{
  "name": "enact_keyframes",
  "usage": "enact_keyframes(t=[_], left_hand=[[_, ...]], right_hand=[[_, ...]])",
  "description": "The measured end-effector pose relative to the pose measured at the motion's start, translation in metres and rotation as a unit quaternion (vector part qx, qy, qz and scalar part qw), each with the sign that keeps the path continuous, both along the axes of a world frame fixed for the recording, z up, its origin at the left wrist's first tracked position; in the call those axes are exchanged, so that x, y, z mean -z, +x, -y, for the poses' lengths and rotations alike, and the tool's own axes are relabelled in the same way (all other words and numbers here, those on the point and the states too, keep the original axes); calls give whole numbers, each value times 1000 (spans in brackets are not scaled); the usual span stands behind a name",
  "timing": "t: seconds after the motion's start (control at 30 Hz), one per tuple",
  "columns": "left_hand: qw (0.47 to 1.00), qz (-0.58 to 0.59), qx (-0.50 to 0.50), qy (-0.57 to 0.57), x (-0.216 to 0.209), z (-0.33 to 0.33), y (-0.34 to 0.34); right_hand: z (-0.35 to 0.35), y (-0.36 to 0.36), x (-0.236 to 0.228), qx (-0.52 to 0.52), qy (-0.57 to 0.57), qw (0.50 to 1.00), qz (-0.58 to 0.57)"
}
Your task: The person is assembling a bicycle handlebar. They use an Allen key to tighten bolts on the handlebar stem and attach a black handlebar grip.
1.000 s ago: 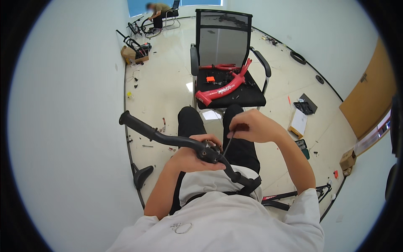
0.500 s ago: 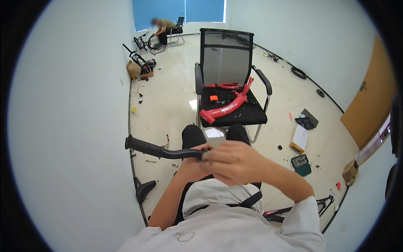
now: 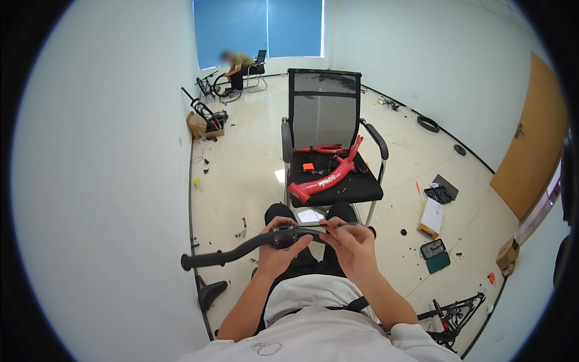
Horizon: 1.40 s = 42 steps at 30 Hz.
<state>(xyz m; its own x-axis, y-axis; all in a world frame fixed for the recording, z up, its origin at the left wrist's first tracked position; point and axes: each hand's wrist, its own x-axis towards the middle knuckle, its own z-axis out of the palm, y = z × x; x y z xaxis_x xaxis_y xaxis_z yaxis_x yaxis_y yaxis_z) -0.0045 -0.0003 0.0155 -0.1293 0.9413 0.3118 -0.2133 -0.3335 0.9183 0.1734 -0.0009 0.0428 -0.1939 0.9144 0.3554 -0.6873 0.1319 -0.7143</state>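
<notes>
A black bicycle handlebar lies across in front of my lap, its grip end pointing left. My left hand is closed around it at the stem clamp, thumb along the near side. A thin, dark rod-shaped tool runs from the clamp to my right hand, pinched between thumb and fingers. The tool's tip at the clamp is too small to make out. The bar's right part passes behind my right fingers.
Ahead stands a black mesh chair bearing a red bicycle frame and small parts. A saddle lies left, a dark frame and an opened green case right. Far back, a seated person handles a wheel.
The handlebar has shifted right and turned, bringing its stem clamp into view. My right hand has moved right, away from my left, with the thin tool now visible. The view has tilted up.
</notes>
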Motion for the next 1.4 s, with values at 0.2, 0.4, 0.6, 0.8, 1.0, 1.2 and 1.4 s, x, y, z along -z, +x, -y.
enact_keyframes(t=[0.2,0.4,0.6,0.8,1.0,1.2,1.4], left_hand=[[949,-269,-63,150,0,-1,1],[925,-341,-69,155,3,-1,13],[966,-218,-72,119,26,-15,-15],[987,-111,-87,79,1,-9,-24],[987,-131,-52,75,2,-7,-21],[970,-212,-59,97,8,-8,-13],[965,-240,-56,88,10,-7,-9]], right_hand=[[-44,2,-15,-34,-96,986,135],[-38,-19,-50,9,136,908,397],[-5,-23,-56,142,550,661,491],[0,-1,-33,293,515,682,430],[-10,17,-21,224,317,775,499],[-13,13,-25,134,340,741,563],[-11,14,3,323,313,750,485]])
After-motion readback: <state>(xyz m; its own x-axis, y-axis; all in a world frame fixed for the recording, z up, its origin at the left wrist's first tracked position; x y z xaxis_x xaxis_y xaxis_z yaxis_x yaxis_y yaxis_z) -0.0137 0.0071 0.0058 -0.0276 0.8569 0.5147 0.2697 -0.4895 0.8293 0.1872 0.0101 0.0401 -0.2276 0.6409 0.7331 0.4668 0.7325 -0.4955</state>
